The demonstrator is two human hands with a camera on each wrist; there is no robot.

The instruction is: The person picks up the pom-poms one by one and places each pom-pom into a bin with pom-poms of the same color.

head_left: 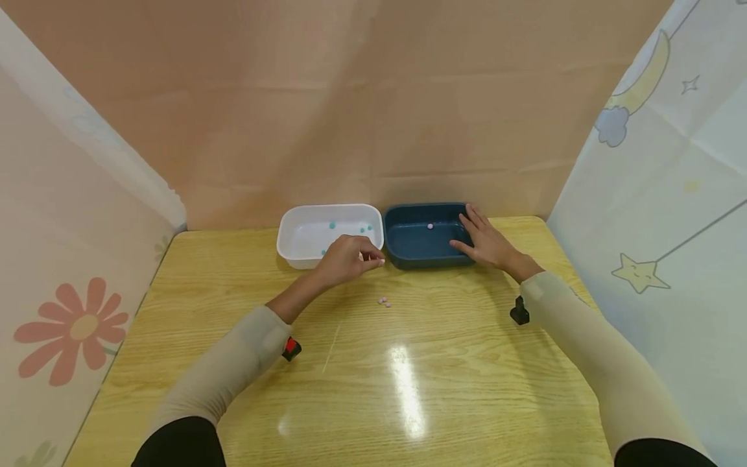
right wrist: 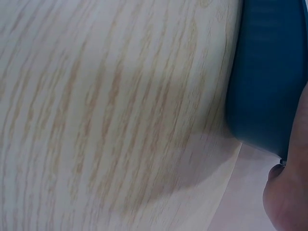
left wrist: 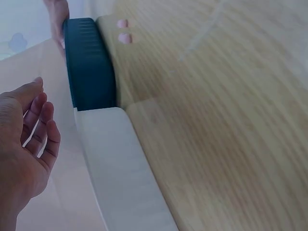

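Table (head_left: pixel 455 370), wood-grained, yellowish. Far side: white tub (head_left: pixel 299 239) at left, dark blue tub (head_left: pixel 428 264) at right; nearer, small pink pieces (head_left: pixel 384 299).

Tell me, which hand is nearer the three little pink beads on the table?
Left. The left hand is just beyond the pink beads and a little to their left; the right hand is farther off, to their right, at the dark blue tub's right end.

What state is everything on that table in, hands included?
White tub: upright, open-topped, several green beads scattered inside.
Blue tub: upright, open-topped, one pink bead visible inside.
Three pink beads: loose on the table, close together.
Left hand: seemingly pinching a small pale bead.
Right hand: spread over the blue tub's right end.
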